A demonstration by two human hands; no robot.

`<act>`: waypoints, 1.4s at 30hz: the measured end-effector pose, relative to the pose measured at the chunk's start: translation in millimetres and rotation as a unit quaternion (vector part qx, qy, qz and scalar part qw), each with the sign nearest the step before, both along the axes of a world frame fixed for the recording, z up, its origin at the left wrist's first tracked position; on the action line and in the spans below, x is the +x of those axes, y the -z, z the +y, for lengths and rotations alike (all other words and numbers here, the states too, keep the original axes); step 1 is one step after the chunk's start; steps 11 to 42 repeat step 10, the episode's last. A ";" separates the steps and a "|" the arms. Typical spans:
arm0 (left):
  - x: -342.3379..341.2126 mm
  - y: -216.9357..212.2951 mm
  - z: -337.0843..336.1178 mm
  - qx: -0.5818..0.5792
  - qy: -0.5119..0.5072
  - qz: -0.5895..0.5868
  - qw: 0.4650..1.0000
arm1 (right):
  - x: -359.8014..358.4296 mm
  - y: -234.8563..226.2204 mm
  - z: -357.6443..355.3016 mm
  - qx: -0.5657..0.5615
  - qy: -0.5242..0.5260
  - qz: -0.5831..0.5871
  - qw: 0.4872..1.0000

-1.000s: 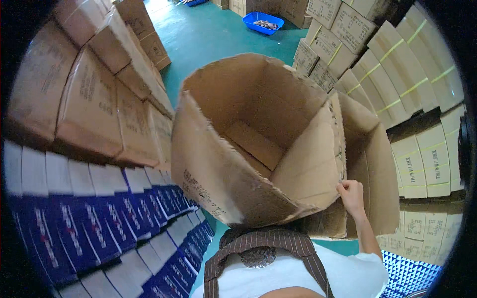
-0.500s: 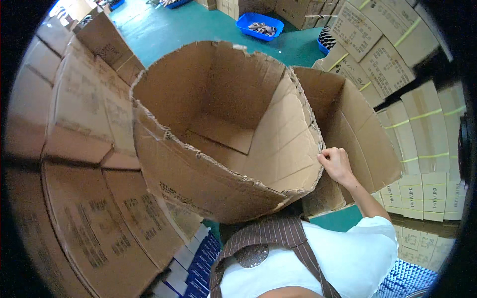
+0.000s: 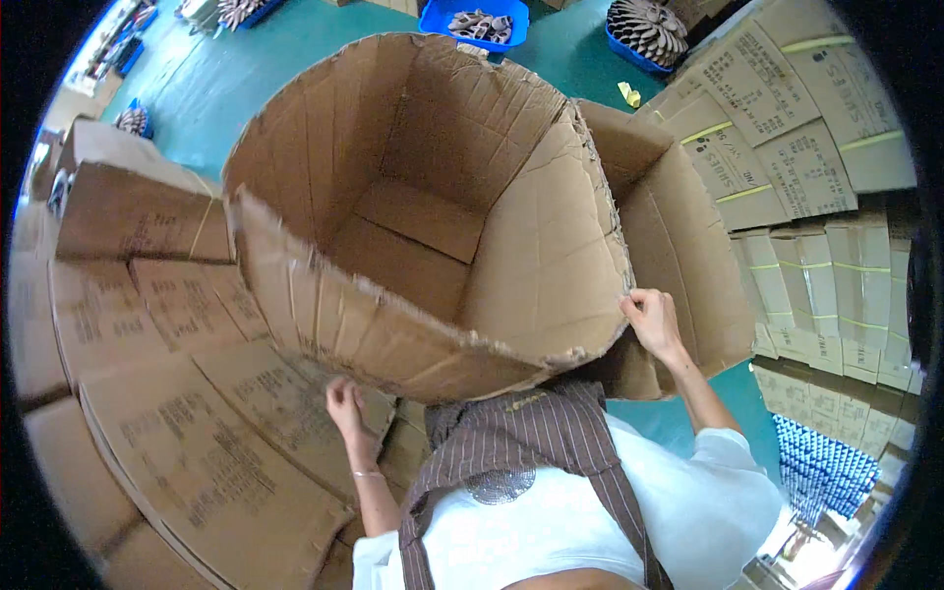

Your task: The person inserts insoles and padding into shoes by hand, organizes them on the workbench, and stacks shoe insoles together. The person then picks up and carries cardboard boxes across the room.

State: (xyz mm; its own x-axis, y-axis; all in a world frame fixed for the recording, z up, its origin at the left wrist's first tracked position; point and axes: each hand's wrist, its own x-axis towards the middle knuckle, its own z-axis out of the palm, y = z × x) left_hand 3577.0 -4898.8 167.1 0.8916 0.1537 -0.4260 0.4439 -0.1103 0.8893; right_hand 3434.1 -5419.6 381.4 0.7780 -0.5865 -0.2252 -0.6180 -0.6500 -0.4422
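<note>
I hold a large, worn, open cardboard box (image 3: 511, 285) in front of my chest, its opening facing up at me and its inside empty. My right hand (image 3: 651, 323) grips the torn right edge of the near wall, thumb inside. My left hand (image 3: 344, 403) is under the box's near lower edge, fingers curled against the cardboard. One loose flap (image 3: 688, 246) hangs out to the right behind my right hand.
Closed brown cartons (image 3: 147, 324) are stacked at my left and below. Cartons with yellow straps (image 3: 816, 197) are piled at the right. Blue bins of parts (image 3: 472, 20) stand on the teal floor (image 3: 216, 88) beyond. Small blue-and-white packs (image 3: 816, 462) sit lower right.
The view has swung left and the box now sits lower and more open toward me. My left hand has come into view under its near edge. My right hand keeps its grip.
</note>
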 end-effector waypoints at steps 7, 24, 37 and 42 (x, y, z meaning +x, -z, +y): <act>264.9 -53.6 -5.2 0.046 0.168 -0.050 0.983 | 182.2 50.8 -6.8 0.008 0.125 0.051 0.991; 368.2 -30.5 16.9 0.118 0.231 0.059 0.964 | 232.8 70.3 -18.3 0.051 0.173 0.046 0.983; 368.2 -30.5 16.9 0.118 0.231 0.059 0.964 | 232.8 70.3 -18.3 0.051 0.173 0.046 0.983; 368.2 -30.5 16.9 0.118 0.231 0.059 0.964 | 232.8 70.3 -18.3 0.051 0.173 0.046 0.983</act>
